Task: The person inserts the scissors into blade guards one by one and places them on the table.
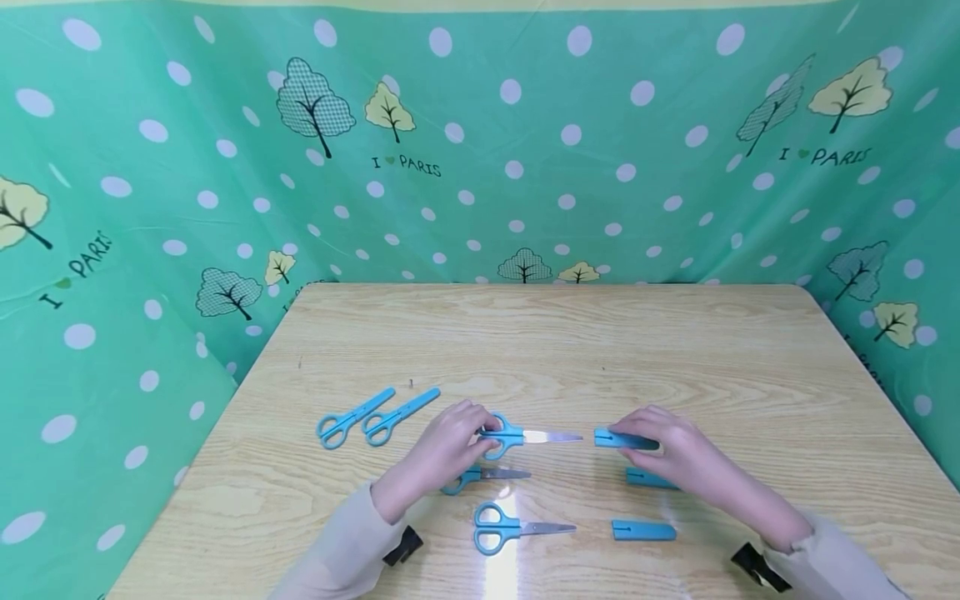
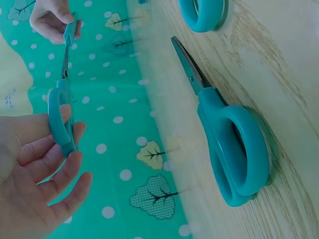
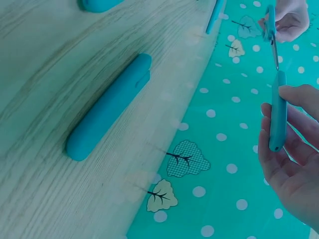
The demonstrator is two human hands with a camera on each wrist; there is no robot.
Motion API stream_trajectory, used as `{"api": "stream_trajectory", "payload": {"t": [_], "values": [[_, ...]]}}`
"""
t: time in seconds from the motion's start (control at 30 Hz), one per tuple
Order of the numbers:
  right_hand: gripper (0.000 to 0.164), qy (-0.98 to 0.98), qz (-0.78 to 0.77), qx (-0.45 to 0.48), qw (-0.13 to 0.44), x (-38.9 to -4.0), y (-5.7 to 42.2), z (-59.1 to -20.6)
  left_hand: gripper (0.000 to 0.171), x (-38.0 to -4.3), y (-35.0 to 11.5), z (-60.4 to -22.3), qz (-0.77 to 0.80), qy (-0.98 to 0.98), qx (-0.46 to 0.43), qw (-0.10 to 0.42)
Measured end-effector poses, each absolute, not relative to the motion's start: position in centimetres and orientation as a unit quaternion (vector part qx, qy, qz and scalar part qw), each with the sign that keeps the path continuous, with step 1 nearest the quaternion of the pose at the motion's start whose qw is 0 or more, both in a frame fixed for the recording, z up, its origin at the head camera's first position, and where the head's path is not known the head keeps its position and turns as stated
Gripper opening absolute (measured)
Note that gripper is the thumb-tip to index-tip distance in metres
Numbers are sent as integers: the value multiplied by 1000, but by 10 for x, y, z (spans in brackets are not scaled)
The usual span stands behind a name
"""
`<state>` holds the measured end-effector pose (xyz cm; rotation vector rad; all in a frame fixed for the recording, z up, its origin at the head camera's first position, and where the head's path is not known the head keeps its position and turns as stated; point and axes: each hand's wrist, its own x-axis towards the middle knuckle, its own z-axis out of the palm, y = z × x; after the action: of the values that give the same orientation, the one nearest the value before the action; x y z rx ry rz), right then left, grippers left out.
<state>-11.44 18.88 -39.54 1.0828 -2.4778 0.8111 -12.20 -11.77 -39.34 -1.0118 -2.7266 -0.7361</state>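
Near the centre of the pale wood-grain worktop, the left hand pinches the handle loops of a pair of scissors with light-blue plastic handles, its bare silver metal blade pointing toward 3 o'clock. At 3 o'clock from that tip, the right hand pinches a slim light-blue plastic sheath between thumb and fingers, slotted end toward 9 o'clock; in the head view a small gap parts sheath and tip. At 7 o'clock from the held scissors lies a second bare-bladed pair, its handles partly hidden by the left hand, and at 6 o'clock a third, both pointing toward 3 o'clock. Two loose blue sheaths lie at 5 o'clock and 6 o'clock from the held one. At 9 o'clock from the held scissors, two sheathed pairs rest side by side, tips toward 2 o'clock. Green dotted cloth hangs at 12 o'clock beyond the worktop.
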Motion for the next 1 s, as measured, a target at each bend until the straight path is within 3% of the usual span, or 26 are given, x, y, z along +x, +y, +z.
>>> {"api": "stream_trajectory", "payload": {"t": [0.57,1.0], "values": [[35,-860,280,392,168,-110,185,-394,13,-118,-117,-395,-246,-890,-365,119],[34,-862,277,392,161,-111,182,-396,13,-117,-116,-393,-243,-887,-373,126]]}}
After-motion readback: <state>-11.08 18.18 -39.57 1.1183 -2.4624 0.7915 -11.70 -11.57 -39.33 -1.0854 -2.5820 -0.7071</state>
